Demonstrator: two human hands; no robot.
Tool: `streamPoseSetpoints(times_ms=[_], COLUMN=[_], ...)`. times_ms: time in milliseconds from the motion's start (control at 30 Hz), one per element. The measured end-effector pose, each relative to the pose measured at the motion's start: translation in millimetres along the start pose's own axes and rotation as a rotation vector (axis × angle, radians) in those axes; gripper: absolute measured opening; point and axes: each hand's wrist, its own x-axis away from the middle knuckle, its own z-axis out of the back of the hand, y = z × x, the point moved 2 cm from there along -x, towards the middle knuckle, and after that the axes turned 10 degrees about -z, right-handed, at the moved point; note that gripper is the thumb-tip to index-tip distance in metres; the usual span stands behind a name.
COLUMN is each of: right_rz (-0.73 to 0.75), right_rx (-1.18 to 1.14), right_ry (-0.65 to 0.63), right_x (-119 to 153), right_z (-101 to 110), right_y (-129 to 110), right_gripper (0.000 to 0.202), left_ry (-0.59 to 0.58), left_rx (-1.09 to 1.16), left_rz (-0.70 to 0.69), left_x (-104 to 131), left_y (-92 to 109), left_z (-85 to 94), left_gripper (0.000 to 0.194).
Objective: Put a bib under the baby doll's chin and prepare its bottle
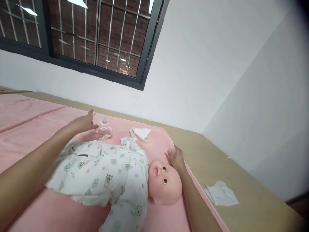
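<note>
A baby doll [166, 183] in a white patterned outfit lies on its back on a pink blanket [31, 116], its head to the right. Beyond its body stands a pink baby bottle [104, 128] with a clear nipple and side handles, upright and without a cover. My left hand [84, 123] reaches in from the left with thumb and fingers apart; a fingertip is at the bottle's side, and I cannot tell if it touches. Just past the doll's head, my right hand [177, 158] has its fingers around a small clear plastic cap [172, 150], resting near the blanket's edge.
An opened plastic packet with white tissue [142, 133] lies beyond the doll's shoulder. Folded white tissue [221, 193] rests on the tan surface [205, 161] at the right. A white wall [193, 64] and a barred window [96, 35] stand behind.
</note>
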Motion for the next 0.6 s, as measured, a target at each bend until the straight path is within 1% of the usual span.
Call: streamPoseSetpoints(times_ms=[33,100,133,200,233,267,333,433,533,600], right_rz=[0.01,0.029,0.039,0.072,0.096,0.124,0.195,0.294,0.362,0.411], right_rx=[0.006,0.019,0.024,0.027,0.026,0.023,0.019,0.008,-0.005,-0.013], right_ry=[0.013,0.037,0.051,0.08,0.095,0.108,0.12,0.094,0.027,-0.03], right_x=[0,2,4,8,10,12,17,22,26,29], right_z=[1,3,5,9,10,11,13,11,5,1], right_y=[-2,-6,-10,-19,-24,-29,-41,-55,-64,-67], right_gripper=[0.061,0.059,0.059,0.056,0.054,0.051,0.045,0.039,0.033,0.031], left_ry=[-0.006,-0.034,-0.053,-0.143,-0.178,-0.247,-0.372,-0.618,-0.866,-0.974], left_rx=[-0.033,-0.057,-0.05,-0.014,0.002,0.013,0.064,0.16,0.224,0.237], left_rz=[-0.006,-0.071,-0.114,-0.239,-0.284,-0.359,-0.442,-0.563,-0.61,-0.622], left_x=[4,12,16,23,26,28,29,26,26,29], left_y=[9,32,46,77,93,110,140,181,208,220], left_z=[5.0,7.9,5.1,-9.5,-19.7,-32.0,-58.7,-99.7,-134.9,-153.1], left_gripper=[0.1,0.091,0.084,0.069,0.062,0.057,0.05,0.04,0.043,0.044])
